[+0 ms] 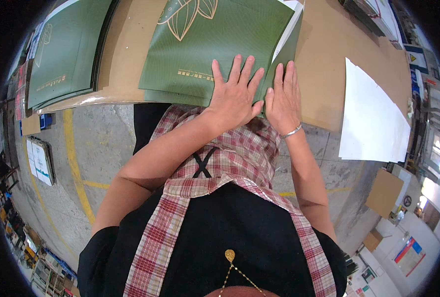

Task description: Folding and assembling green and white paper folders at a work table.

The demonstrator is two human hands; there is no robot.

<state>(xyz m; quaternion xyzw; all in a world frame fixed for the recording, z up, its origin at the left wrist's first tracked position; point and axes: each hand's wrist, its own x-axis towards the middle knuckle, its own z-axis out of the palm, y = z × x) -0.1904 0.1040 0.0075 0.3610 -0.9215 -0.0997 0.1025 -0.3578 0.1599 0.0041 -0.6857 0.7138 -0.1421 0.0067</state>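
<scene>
A large green printed paper piece point(205, 54), with gold leaf outlines and gold lettering, lies on the brown table in front of me. It looks like a folded bag or folder; which one I cannot tell. My left hand point(232, 96) lies on its near right part, fingers spread. Along its right side runs a narrow green flap, and my right hand point(283, 99) lies on that flap with fingers stretched out and close together. White inner paper point(289, 29) shows between the main panel and the flap at the far end. Both palms face down.
On the left stands a stack of similar green pieces point(66, 54). White sheets point(373, 114) lie at the right, overhanging the near edge of the brown tabletop point(324, 64). Further stacks point(368, 17) sit at the far right. A cardboard piece point(384, 192) stands beyond, on the right.
</scene>
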